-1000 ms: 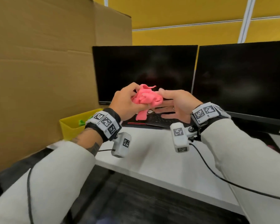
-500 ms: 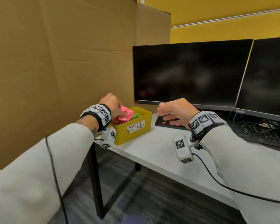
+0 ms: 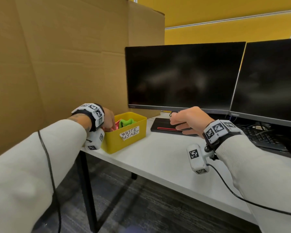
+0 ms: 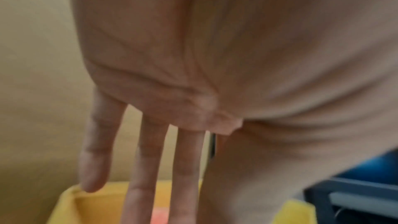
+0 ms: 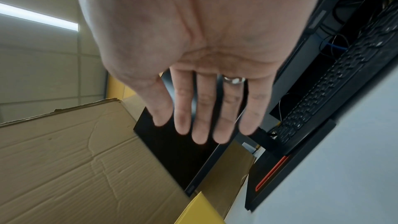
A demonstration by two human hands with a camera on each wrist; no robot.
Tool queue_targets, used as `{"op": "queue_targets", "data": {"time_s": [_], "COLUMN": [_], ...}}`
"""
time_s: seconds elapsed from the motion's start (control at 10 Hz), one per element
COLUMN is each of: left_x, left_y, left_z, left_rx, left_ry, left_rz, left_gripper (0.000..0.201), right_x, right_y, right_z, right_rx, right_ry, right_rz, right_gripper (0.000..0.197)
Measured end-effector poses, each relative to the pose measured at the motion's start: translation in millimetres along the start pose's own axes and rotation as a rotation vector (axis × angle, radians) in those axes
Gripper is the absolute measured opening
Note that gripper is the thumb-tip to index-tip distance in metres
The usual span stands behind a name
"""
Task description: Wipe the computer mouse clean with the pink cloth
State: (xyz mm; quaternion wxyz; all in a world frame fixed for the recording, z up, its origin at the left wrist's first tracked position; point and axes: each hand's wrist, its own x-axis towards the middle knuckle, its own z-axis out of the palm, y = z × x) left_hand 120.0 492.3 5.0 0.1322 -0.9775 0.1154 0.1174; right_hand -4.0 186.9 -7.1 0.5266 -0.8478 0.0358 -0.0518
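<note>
The pink cloth (image 3: pixel 117 124) lies crumpled in the yellow box labelled "WASTE BASKET" (image 3: pixel 124 142), beside a green cloth (image 3: pixel 127 122). My left hand (image 3: pixel 108 119) reaches down into the box's left end. In the left wrist view its fingers (image 4: pixel 148 185) are straight and spread over the box, with the pink cloth (image 4: pixel 160 215) below them and nothing held. My right hand (image 3: pixel 180 122) hovers empty above a black pad (image 3: pixel 161 126); its fingers (image 5: pixel 202 125) hang loosely straight. I cannot clearly make out the computer mouse.
A white desk (image 3: pixel 158 158) carries two dark monitors (image 3: pixel 183 76), a black keyboard (image 3: pixel 262 137) at the right and the black pad with a red stripe. A tall cardboard wall (image 3: pixel 57 64) stands at the left. The desk edge runs diagonally, with dark floor below.
My left hand carried the pink cloth from between both hands over to the yellow box and let it go. The right hand sank toward the desk. The view swung left.
</note>
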Motion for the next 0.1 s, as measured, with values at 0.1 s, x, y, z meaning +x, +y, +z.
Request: {"op": "queue_targets", "data": {"time_s": [0.1], "left_x": [-22.7], "left_y": [13.2], "left_z": [-24.6], "left_rx": [-0.050], "left_ry": [0.088], "left_rz": [0.068], "left_gripper": [0.043], "right_x": [-6.6], "right_y": [-1.0], "right_z": [-10.9], "right_rx": [0.036], "right_ry": [0.198], "right_rz": [-0.054], "right_gripper": [0.021]}}
